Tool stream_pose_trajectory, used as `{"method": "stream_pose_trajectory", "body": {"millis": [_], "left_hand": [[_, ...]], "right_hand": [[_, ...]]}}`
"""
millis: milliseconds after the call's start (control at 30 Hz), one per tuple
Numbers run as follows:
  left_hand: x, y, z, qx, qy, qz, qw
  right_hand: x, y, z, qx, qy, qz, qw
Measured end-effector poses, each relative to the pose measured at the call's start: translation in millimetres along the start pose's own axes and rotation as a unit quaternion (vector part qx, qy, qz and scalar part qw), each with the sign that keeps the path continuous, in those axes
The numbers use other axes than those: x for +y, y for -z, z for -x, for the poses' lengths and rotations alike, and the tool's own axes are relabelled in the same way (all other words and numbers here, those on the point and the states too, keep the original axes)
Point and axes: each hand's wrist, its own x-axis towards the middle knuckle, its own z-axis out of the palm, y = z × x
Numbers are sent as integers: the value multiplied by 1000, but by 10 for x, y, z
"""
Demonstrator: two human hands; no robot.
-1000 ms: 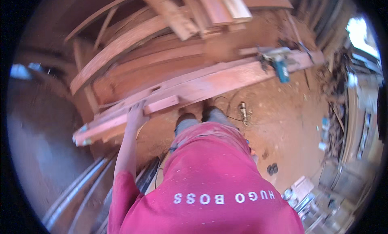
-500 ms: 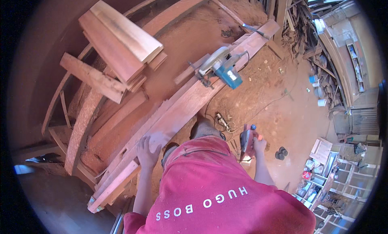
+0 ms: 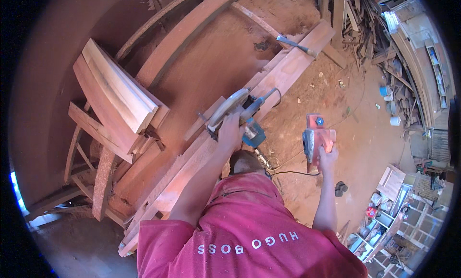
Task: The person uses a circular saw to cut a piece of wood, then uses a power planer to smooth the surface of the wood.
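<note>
My left hand (image 3: 231,131) reaches across the long plank (image 3: 283,70) and grips the near side of a circular saw (image 3: 253,132) with a blue motor housing and a round blade guard; part of the fingers is hidden against it. The saw rests on the plank. Out to the right, above the sandy floor, my right hand (image 3: 328,157) is closed around the handle of a red electric planer (image 3: 314,138) with a blue knob. A dark cord trails from the planer toward my body. At the plank's far end lies a chisel (image 3: 297,45).
Stacked boards (image 3: 113,88) stand at the left beside curved wooden pieces (image 3: 185,35). On the floor ahead lies a small power tool (image 3: 261,158) with a looped cord. Scrap wood (image 3: 353,23) is piled at the far right, near buckets (image 3: 394,120). A shelf unit (image 3: 384,218) stands lower right.
My left hand has gone from the plank's near part forward to the circular saw, which has shifted left and nearer. My right hand has carried the planer forward and right.
</note>
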Motion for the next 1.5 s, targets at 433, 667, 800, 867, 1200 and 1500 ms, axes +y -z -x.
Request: {"method": "stream_pose_trajectory", "body": {"millis": [433, 667, 800, 867, 1200, 1500], "left_hand": [[-574, 459, 1002, 18, 19, -58, 998], [-403, 757, 1216, -38, 186, 5, 982], [-429, 817, 1706, 80, 236, -20, 968], [-473, 790, 2025, 116, 264, -70, 955], [-323, 323, 3330, 103, 518, -54, 847], [-170, 42, 3349, 146, 597, 3, 788]], "right_hand": [[-1728, -591, -1537, -326, 340, 227, 852], [-2222, -1515, -2178, -402, 521, 321, 681], [-2306, -2020, -2370, -436, 587, 226, 643], [-2108, -2168, -2606, -518, 480, 140, 694], [-2327, -2373, -2865, -551, 486, 390, 555], [-2725, -2624, 103, -699, 577, 190, 377]]}}
